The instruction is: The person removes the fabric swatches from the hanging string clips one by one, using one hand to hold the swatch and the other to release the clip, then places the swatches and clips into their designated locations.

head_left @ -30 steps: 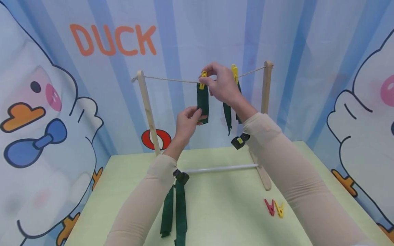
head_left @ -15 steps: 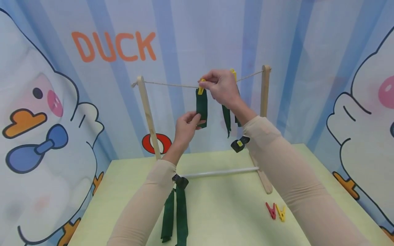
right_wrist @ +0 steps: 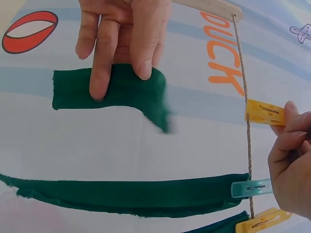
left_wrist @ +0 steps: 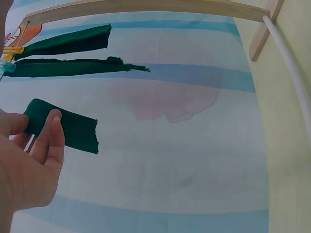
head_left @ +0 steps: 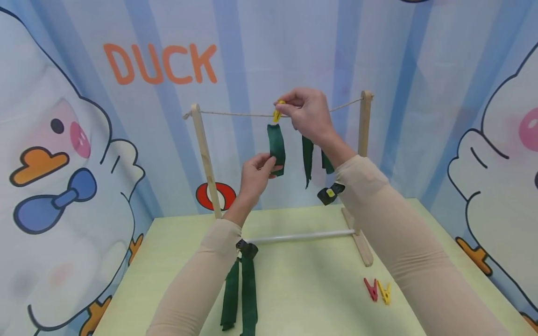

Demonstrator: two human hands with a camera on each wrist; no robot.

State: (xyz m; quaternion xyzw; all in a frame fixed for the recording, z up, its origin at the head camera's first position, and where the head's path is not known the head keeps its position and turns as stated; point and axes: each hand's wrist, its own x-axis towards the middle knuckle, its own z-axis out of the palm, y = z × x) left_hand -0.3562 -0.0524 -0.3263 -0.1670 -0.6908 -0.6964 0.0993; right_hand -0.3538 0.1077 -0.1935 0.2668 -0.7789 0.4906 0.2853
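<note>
My left hand (head_left: pixel 257 173) pinches a short dark green fabric strip (head_left: pixel 276 142) near its lower end, thumb on one side and fingers on the other. The strip's top end curls loose under the rope, apart from the clothespin. My right hand (head_left: pixel 308 114) pinches a yellow clothespin (right_wrist: pixel 265 112) whose tip overlaps the rope (right_wrist: pixel 240 58) in the right wrist view. Beside it, a teal clothespin (right_wrist: pixel 250 188) and a second yellow clothespin (right_wrist: pixel 262 221) hold two other green strips, one a long strip (right_wrist: pixel 136 196), on the rope.
The rope runs between two wooden posts (head_left: pixel 364 123), joined low down by a white rod (head_left: pixel 302 236). A red clothespin (head_left: pixel 371 289) and a yellow one lie on the pale green table (head_left: pixel 311 289) at right. More green strips (head_left: pixel 249 294) lie at left, partly behind my forearm.
The strip's top end has come out of the yellow clothespin and now bends free below it. My right hand has lifted slightly with the clothespin; my left hand keeps its grip on the strip.
</note>
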